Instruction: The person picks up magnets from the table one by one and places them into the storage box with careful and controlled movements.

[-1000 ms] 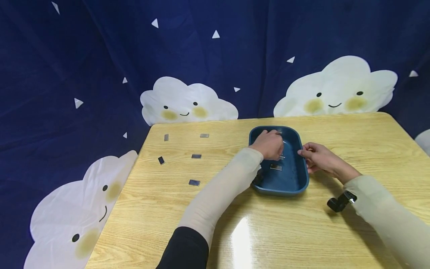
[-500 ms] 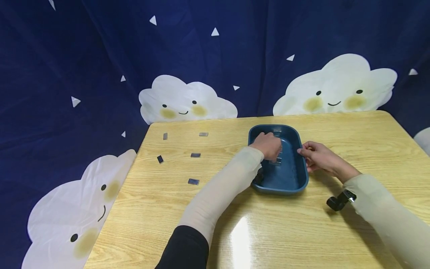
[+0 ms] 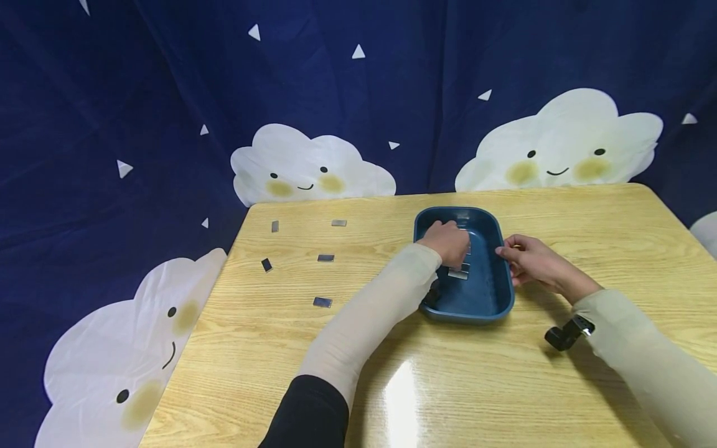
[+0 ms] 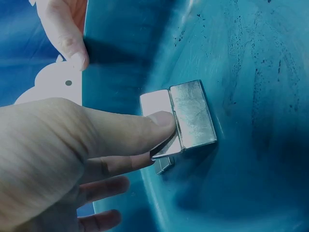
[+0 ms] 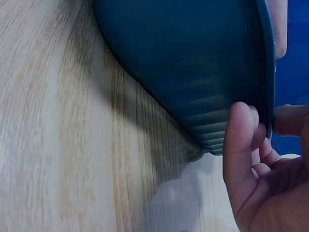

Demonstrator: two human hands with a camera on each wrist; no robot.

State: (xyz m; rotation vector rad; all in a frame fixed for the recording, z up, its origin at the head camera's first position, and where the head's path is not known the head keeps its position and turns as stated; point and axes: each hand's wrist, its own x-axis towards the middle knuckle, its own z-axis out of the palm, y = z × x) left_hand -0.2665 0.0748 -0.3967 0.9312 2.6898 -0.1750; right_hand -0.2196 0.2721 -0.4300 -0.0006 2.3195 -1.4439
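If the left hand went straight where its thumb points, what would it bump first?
Maybe the other silver piece, beside the pinched piece in the left hand. Depth is unclear, so the blue tub's floor might come first instead.

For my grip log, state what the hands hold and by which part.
The left hand pinches a metal piece, thumb on its face, a finger at its edge. The right hand holds the tray by its right rim.

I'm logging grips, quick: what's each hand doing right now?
Left hand: pinches a metal piece inside the bin.
Right hand: holds the bin.
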